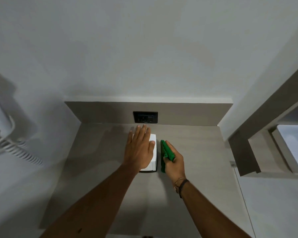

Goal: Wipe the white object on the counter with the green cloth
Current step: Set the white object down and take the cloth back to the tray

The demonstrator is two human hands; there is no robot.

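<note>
Right hand (173,163) at frame centre, fingers clenched round folded green cloth (165,152): soft, light, bunches easily. Left hand (139,150) flat, fingers spread, pinning white box (153,152) on bench (196,160); box likely light, slides unless steadied.

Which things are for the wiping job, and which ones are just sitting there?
For the job:
white object, lying on the counter
green cloth, bunched up beside the white object
left hand, flat on top of the white object
right hand, gripping the cloth

Just there:
black wall socket
coiled white cord on the left
</note>
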